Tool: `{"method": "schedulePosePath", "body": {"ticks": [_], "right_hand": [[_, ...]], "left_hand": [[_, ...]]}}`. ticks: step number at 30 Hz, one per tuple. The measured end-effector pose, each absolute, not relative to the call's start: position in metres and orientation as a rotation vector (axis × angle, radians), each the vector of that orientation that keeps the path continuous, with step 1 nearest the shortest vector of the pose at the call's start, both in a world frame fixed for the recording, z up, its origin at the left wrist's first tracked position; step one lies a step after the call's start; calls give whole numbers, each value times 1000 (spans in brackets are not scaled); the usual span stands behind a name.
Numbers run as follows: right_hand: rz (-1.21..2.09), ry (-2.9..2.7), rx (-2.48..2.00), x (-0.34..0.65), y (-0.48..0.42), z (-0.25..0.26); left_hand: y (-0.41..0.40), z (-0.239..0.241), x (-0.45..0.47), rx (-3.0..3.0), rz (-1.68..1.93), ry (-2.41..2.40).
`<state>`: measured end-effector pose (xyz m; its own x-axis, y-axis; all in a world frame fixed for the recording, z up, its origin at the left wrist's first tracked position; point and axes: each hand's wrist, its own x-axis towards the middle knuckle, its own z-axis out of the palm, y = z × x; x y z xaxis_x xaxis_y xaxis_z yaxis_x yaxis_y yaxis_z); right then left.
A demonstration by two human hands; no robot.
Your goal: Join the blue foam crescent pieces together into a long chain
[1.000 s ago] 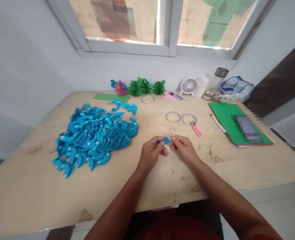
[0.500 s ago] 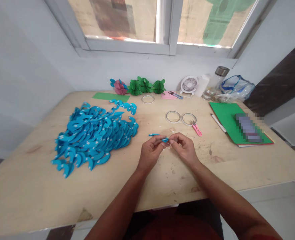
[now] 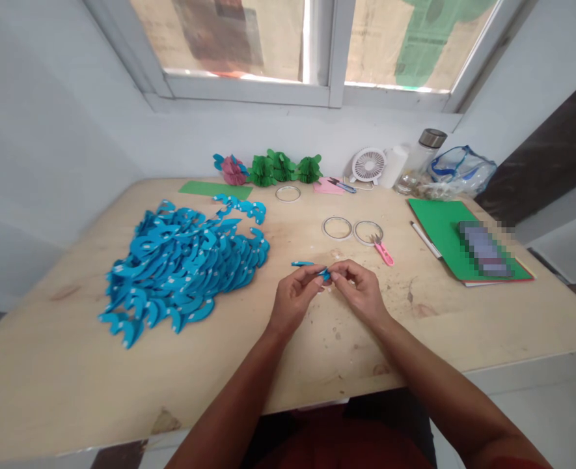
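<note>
My left hand and my right hand meet over the middle of the table, fingertips almost touching. Between them they pinch a small blue paper piece, mostly covered by the fingers. Another blue paper strip shows just behind my left fingers. To the left lies a big heap of curved blue paper pieces with small white patches on them. Beyond my right hand are pink-handled thread snips, their blades lying over one of two rolls of narrow tape.
Along the wall stand green paper ornaments, a pink and blue one, a white fan and a glass bottle. A green folder bearing a blurred phone-like object lies right, beside a white pen.
The blue paper piece between my fingertips has turned slightly. Both hands stay in almost the same place, and the table items look unchanged.
</note>
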<state>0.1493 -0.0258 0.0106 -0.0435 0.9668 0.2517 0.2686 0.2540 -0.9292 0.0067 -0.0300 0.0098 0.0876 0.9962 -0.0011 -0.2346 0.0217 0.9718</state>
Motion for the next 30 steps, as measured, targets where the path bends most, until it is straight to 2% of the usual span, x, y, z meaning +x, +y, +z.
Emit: {"method": "schedulePosePath", "body": {"ticks": [9,30], "right_hand": [[975,-1485,-1199,150,-25,8],[888,-1559,-1218,148,-27,12]], "left_hand": [[-30,10,6,1084,1229,995],[-27,6,6,1095,1235,1048]]}}
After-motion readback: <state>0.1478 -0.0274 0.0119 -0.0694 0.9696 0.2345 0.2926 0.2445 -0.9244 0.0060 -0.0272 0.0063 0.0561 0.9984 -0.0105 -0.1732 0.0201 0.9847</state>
